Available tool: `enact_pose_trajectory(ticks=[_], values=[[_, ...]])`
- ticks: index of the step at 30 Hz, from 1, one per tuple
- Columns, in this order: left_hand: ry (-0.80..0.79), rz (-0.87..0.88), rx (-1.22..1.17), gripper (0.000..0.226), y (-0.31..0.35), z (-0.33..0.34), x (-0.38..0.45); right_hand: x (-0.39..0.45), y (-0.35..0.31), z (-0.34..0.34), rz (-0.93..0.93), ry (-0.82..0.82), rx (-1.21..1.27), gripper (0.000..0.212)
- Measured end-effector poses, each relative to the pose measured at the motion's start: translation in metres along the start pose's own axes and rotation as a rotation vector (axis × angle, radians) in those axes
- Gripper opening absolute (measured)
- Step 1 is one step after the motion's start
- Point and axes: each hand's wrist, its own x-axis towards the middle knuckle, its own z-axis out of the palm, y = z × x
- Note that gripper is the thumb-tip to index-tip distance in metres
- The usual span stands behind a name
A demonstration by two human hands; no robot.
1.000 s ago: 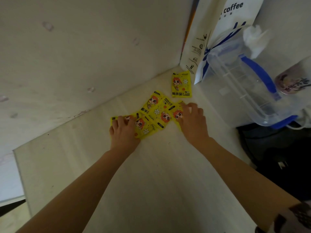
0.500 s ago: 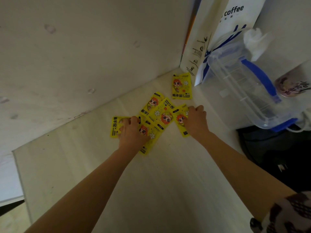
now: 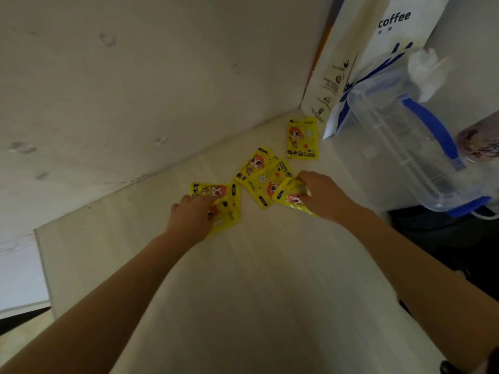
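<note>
Since prev. frame both hands curled: left hand (image 3: 190,215) grips left packet (image 3: 228,215), right hand (image 3: 321,195) pinches right packet (image 3: 290,194). Hands apart, both packets on desk (image 3: 243,292). Rec.: lift straight, don't drag middle packets (image 3: 260,175).

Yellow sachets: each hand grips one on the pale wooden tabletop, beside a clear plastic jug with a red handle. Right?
Not red: the head view shows a blue handle on the clear plastic jug. The left hand grips the left yellow sachet, the right hand the right yellow sachet, on the pale wooden tabletop.
</note>
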Motion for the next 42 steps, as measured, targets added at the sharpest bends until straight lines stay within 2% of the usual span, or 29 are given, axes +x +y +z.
enact_pose_trajectory(ticks=[5,8,13,15,17,20,25,31,37,39,42], values=[[0.024,0.106,0.085,0.037,-0.012,-0.012,0.017,0.015,-0.025,0.0,-0.138,-0.075,-0.248,0.042],[0.015,0.198,0.092,0.043,-0.011,-0.014,0.024,0.027,-0.036,0.002,-0.209,-0.127,-0.349,0.044],[-0.027,0.31,0.084,0.047,-0.011,-0.012,0.03,0.039,-0.039,0.005,-0.181,-0.215,-0.398,0.057],[-0.007,0.305,0.089,0.046,-0.012,-0.013,0.031,0.038,-0.036,0.009,-0.195,-0.156,-0.398,0.059],[0.008,0.288,0.097,0.047,-0.012,-0.013,0.029,0.035,-0.031,0.012,-0.22,-0.078,-0.414,0.052],[0.0,0.258,0.114,0.047,-0.014,-0.012,0.025,0.028,-0.025,0.017,-0.222,-0.065,-0.436,0.045],[0.026,0.269,0.057,0.033,-0.014,-0.015,0.022,0.024,-0.022,0.019,-0.191,-0.011,-0.385,0.042],[0.002,0.255,0.015,0.036,-0.008,-0.017,0.018,0.037,-0.025,0.007,-0.225,-0.176,-0.487,0.056],[-0.088,0.172,-0.031,0.038,-0.004,-0.015,0.021,0.037,-0.023,0.007,-0.169,-0.207,-0.412,0.047],[-0.142,0.139,-0.051,0.033,-0.002,-0.016,0.023,0.036,-0.021,0.006,-0.178,-0.19,-0.388,0.044],[-0.144,0.153,-0.099,0.012,0.0,-0.017,0.024,0.035,-0.016,0.006,-0.181,-0.127,-0.358,0.041]])
